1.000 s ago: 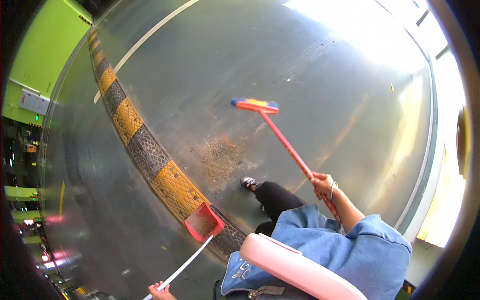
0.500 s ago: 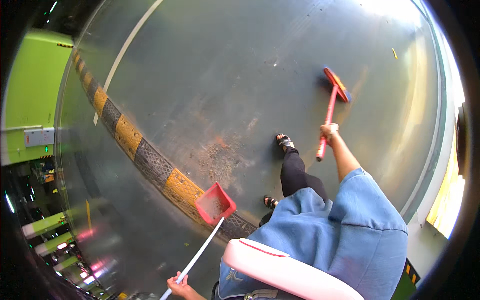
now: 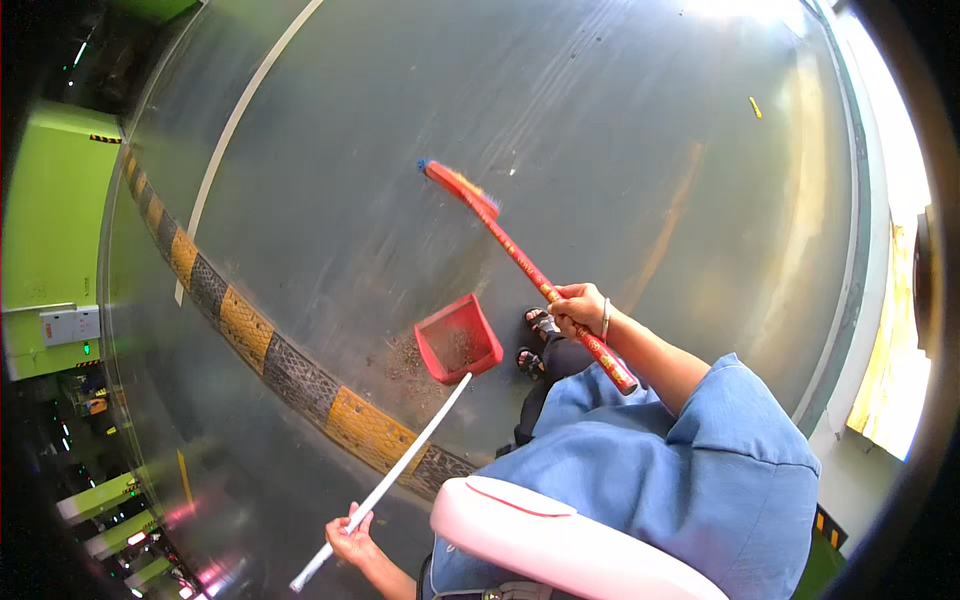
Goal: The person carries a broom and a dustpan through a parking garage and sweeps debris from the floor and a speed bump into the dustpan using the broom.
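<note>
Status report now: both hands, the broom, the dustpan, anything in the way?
Left hand grips white dustpan handle. Right hand grips red broom. Red dustpan on floor beside dirt. Path unobstructed.

White panel (image 3: 68, 325) on green wall (image 3: 45, 250)
</note>
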The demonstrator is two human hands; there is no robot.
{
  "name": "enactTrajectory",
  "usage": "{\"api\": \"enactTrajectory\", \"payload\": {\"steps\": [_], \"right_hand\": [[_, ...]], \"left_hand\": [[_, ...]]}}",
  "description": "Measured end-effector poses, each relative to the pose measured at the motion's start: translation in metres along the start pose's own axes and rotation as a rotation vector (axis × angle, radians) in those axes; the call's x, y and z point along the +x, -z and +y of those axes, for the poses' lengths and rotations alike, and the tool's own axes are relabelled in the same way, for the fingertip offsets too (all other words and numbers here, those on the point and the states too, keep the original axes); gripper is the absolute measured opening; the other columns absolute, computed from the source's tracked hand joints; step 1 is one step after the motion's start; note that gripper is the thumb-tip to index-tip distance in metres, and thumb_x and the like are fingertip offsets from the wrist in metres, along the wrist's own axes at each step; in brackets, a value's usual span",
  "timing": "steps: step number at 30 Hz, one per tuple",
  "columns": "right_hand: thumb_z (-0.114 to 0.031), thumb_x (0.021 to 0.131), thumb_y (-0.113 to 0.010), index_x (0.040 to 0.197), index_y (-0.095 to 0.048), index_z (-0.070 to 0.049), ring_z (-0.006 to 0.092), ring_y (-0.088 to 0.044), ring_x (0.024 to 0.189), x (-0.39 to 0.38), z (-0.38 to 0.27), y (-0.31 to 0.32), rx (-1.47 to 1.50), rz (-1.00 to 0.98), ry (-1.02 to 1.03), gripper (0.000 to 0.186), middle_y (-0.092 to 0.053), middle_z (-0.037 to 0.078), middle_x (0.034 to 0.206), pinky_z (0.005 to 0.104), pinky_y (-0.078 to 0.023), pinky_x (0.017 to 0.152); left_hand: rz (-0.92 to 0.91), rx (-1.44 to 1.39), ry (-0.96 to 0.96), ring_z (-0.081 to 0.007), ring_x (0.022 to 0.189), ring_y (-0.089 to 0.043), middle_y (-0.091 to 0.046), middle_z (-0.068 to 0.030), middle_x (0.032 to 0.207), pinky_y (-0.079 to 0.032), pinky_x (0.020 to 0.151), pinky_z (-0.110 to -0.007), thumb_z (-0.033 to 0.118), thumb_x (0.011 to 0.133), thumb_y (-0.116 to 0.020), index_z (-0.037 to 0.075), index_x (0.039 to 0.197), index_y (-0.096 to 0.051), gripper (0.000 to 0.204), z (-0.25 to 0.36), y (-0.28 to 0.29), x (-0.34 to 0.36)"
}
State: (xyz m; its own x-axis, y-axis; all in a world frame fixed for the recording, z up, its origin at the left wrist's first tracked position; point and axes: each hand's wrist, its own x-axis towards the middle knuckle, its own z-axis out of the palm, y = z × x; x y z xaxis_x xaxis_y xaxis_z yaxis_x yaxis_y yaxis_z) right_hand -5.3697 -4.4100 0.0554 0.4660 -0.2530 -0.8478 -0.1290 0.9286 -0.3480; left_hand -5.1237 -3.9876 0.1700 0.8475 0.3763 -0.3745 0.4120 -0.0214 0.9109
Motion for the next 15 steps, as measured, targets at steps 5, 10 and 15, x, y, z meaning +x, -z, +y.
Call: {"api": "enactTrajectory", "payload": {"steps": [5, 10, 15], "right_hand": [[0.003, 0.065, -0.050, 0.086, -0.046, 0.000, 0.0116, -0.040, 0.030, 0.007, -0.021, 0.028, -0.304, 0.321, 0.357, 0.021, -0.041, 0.004, 0.044, 0.0251, -0.032, 0.026], [-0.001, 0.063, -0.048, 0.074, -0.046, -0.002, 0.0161, -0.043, 0.034, 0.099, -0.127, 0.130, -0.428, 0.600, 0.342, 0.012, -0.044, 0.006, 0.047, 0.0299, -0.036, 0.031], [0.001, 0.064, -0.042, 0.072, -0.039, -0.002, 0.0202, -0.046, 0.038, 0.176, -0.193, 0.183, -0.227, 0.749, 0.295, 0.009, -0.044, 0.009, 0.050, 0.0333, -0.036, 0.031]], "left_hand": [[-0.188, -0.046, 0.036, -0.0345, 0.072, -0.055, -0.042, -0.0070, 0.060, -0.045, 0.050, -0.050, 0.012, 0.057, -0.048, 0.008, 0.057, -0.035, 0.014, -0.003, -0.057, -0.003], [-0.213, -0.013, -0.017, -0.0341, 0.074, -0.054, -0.041, -0.0076, 0.060, -0.045, 0.053, -0.048, 0.015, 0.059, -0.047, 0.006, 0.061, -0.038, 0.013, 0.001, -0.103, -0.036], [-0.307, 0.145, -0.177, -0.0336, 0.077, -0.053, -0.040, -0.0068, 0.059, -0.045, 0.053, -0.048, 0.012, 0.061, -0.045, 0.005, 0.062, -0.039, 0.009, -0.003, -0.163, -0.072]]}}
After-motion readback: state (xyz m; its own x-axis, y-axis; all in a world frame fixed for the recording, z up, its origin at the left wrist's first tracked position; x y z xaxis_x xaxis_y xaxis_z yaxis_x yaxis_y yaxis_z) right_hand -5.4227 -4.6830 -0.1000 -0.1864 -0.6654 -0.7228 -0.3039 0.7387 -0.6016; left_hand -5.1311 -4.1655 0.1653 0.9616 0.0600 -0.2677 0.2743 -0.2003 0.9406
